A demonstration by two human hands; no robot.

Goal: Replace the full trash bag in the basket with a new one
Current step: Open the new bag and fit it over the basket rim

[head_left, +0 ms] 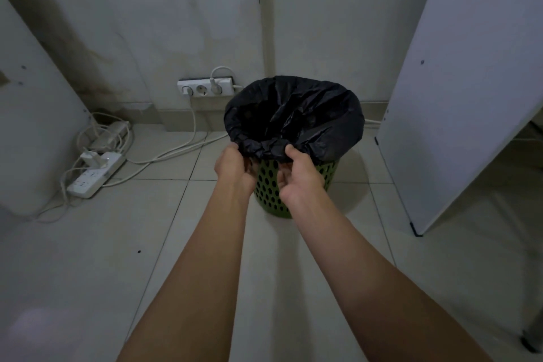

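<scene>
While the green perforated basket point(327, 170) stands on the tiled floor point(147, 229) at about 1 o'clock from the middle of the view, both hands meet at the near side of its rim. The black trash bag point(293, 114) lines it, with its cuff folded down over the rim all the way round and bunched at 6 o'clock. The left hand point(235, 169) grips that bunched hem at roughly 7 o'clock on the rim, fingers curled under it. The right hand point(299, 176) pinches it at 5 o'clock, thumb on top and fingers tucked beneath.

The bag's inside is too dark to show whether it holds rubbish, so this is probably the opening step: freeing the old bag's cuff from the rim. No spare bag is in view.

The next move calls for lifting the hem up and clear at 6 o'clock, then working both hands round towards 12 o'clock until the mouth can be gathered. The basket looks light and may lift with the bag, so one hand may need to steady it.

At 9 o'clock from the basket a white power strip point(94, 175) lies among cables, and a wall socket point(205, 87) sits at 11 o'clock.
</scene>
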